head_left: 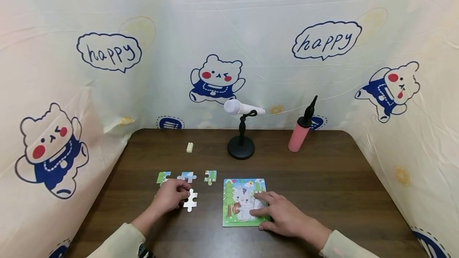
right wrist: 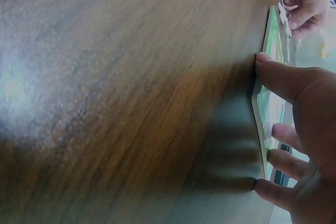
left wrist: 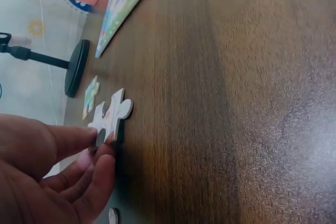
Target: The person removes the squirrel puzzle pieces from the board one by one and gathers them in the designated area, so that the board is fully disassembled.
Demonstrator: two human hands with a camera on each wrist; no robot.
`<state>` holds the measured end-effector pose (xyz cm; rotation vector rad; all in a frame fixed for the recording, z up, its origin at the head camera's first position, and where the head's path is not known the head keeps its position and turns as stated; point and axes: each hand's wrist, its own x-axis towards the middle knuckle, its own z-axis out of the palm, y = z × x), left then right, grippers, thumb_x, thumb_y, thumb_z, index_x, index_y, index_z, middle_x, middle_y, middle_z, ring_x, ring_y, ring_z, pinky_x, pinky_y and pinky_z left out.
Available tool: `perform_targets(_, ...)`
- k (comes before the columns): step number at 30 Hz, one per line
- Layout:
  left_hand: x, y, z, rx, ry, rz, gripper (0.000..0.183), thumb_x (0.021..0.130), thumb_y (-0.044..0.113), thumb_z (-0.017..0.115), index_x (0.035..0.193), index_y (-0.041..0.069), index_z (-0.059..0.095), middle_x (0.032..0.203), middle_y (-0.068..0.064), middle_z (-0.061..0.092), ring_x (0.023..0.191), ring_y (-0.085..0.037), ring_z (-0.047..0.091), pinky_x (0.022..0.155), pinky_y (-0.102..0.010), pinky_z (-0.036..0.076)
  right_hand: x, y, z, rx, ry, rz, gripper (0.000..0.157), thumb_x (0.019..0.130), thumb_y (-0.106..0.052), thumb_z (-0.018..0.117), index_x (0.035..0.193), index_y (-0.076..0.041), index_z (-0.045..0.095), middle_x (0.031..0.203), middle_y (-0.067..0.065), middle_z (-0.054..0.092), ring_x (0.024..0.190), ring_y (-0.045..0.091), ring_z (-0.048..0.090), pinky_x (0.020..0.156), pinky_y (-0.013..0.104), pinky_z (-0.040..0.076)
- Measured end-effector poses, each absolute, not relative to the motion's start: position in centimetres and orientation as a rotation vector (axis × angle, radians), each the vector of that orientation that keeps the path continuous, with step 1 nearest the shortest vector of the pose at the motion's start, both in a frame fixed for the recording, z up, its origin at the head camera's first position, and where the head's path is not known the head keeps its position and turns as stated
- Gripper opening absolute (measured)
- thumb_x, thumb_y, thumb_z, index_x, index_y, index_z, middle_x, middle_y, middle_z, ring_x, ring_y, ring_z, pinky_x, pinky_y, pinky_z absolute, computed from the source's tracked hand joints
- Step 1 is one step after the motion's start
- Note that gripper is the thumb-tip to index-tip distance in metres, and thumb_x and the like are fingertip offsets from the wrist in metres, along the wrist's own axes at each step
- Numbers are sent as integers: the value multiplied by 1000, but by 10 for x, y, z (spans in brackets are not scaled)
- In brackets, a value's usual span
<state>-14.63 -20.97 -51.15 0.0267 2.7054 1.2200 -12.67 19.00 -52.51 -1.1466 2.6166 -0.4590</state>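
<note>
My left hand (head_left: 169, 196) pinches a whitish jigsaw piece (head_left: 191, 200) by its left edge, between thumb and fingers. In the left wrist view that puzzle piece (left wrist: 112, 115) stands tilted, its knob toward the right. My right hand (head_left: 283, 215) lies spread over the right side of a square puzzle board (head_left: 229, 188) printed with a white cartoon animal and green trees. In the right wrist view the thumb (right wrist: 273, 72) touches the edge of the board (right wrist: 261, 121). Behind the left hand lie a green-and-blue piece (head_left: 163, 176), a blue-and-white piece (head_left: 187, 176) and a green piece (head_left: 210, 176).
A white microphone (head_left: 244, 108) on a black round-based stand (head_left: 241, 147) is at the back middle. To its right stands a pink hand pump (head_left: 299, 136) with a black nozzle. A small cream toy brick (head_left: 190, 147) lies at the back left of the brown table (head_left: 322, 178).
</note>
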Motion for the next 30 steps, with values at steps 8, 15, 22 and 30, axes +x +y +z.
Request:
perform_targets(8,-154,-211,-516,46,2872,1019,12,85,1,74,93,8,79,68,3,66,53,-10,54,56,-28,45,-128,190,-528,-1183,2633,-450,44,97,-50,66,140,-45,60,158,2,45,141,26,44,108,56,44)
perform_targets(15,-155,-208,-515,38,2915,893,9,85,4,76,93,8,79,74,2,67,65,-13,54,62,-31,46,-129,191,-531,-1208,2644,-444,44,96,-51,66,139,-45,60,157,2,47,140,26,45,107,56,44)
perform_targets(22,-154,-206,-514,38,2935,847,8,87,5,75,93,8,78,80,1,70,68,-14,54,63,-32,47,-127,191,-530,-1191,2645,-447,43,97,-51,65,140,-45,59,158,3,46,141,28,44,107,58,44)
perform_targets(30,-151,-195,-503,128,2996,884,1,87,9,75,86,10,75,72,6,64,64,-10,52,63,-30,47,-124,190,-528,-1172,2636,-442,43,99,-49,64,141,-46,58,160,3,44,144,31,43,109,60,42)
